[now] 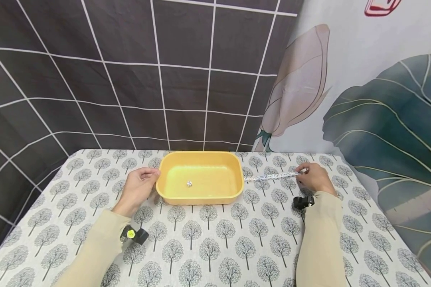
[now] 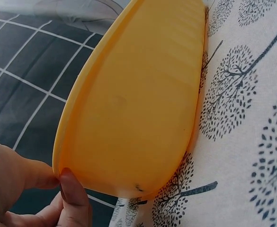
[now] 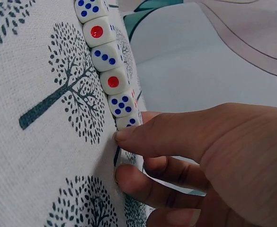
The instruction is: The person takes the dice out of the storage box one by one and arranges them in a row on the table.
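A yellow plastic basin [image 1: 194, 201] stands on the cloth, with one white die [image 1: 189, 183] lying inside it. At its left end my left hand [image 1: 137, 190] pinches the rim between thumb and finger; the left wrist view shows the thumb [image 2: 73, 187] against the outer wall. A straight row of white dice [image 1: 271, 176] runs from the basin's right side out to my right hand [image 1: 314, 177]. There, thumb and forefinger pinch the end die [image 3: 127, 121], partly hidden by the thumb. Blue and red pips show on the row in the right wrist view.
A pale tablecloth [image 1: 208, 251] printed with grey trees covers the table. Behind it hangs a dark cloth [image 1: 129, 83] with a white grid. To the right is a pale curtain [image 1: 344, 48] with large flowers and leaves. Each wrist carries a small black camera [image 1: 303, 202].
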{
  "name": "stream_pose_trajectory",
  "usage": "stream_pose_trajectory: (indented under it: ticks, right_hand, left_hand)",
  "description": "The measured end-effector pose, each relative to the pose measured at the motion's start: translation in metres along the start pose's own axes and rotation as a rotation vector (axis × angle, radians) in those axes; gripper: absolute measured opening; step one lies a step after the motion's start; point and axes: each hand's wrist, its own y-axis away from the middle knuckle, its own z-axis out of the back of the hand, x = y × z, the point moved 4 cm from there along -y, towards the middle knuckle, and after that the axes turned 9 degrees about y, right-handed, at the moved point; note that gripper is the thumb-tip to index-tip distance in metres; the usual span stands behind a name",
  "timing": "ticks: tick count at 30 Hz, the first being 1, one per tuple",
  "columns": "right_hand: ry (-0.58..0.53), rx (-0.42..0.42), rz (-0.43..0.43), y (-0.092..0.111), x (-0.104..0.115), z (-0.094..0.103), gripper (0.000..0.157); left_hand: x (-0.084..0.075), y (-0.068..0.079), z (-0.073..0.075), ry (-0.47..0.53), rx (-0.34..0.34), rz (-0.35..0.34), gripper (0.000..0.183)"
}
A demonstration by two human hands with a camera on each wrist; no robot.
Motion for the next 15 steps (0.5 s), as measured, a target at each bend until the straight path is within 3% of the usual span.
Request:
stream_pose_trajectory:
  ticks: [8, 15]
  right_hand:
    - [-0.049, 0.026, -0.021, 0.004, 0.004, 0.005, 0.036]
    - [-0.024, -0.01, 0.042, 0.007, 0.016, 0.013, 0.035]
  left_hand:
    - [-0.001, 0.0, 0.0, -0.005, 0.001, -0.004, 0.035]
    - [-0.001, 0.0, 0.0, 0.001, 0.003, -0.006, 0.035]
